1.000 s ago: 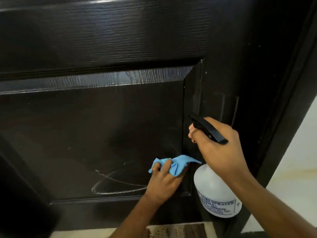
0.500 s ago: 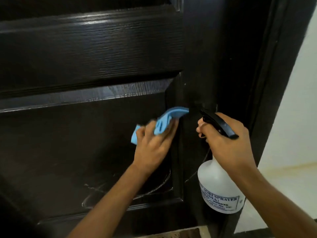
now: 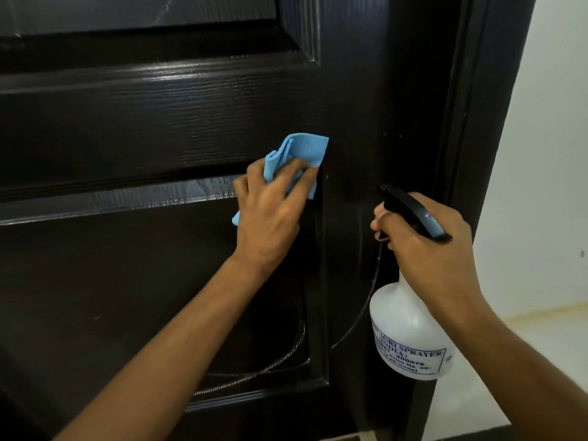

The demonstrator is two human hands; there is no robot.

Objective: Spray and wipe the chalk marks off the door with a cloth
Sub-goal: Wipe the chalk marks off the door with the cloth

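Note:
A dark brown panelled door (image 3: 159, 128) fills most of the view. My left hand (image 3: 270, 214) presses a folded blue cloth (image 3: 302, 151) against the top right corner of the lower panel, fingers spread over it. My right hand (image 3: 426, 246) grips the neck of a white spray bottle (image 3: 410, 338) with a black trigger head (image 3: 413, 214), held just in front of the door's right stile. A curved chalk line (image 3: 273, 364) runs along the lower panel's bottom right, and a fainter chalk arc (image 3: 366, 313) continues on the stile beside the bottle.
The dark door frame (image 3: 483, 90) runs down the right side. Beyond it are a pale wall (image 3: 553, 154) and a light floor (image 3: 477, 405).
My left hand has carried the cloth upward from the panel's lower part to its top right corner. The view has shifted left and up; the bottle stays in my right hand.

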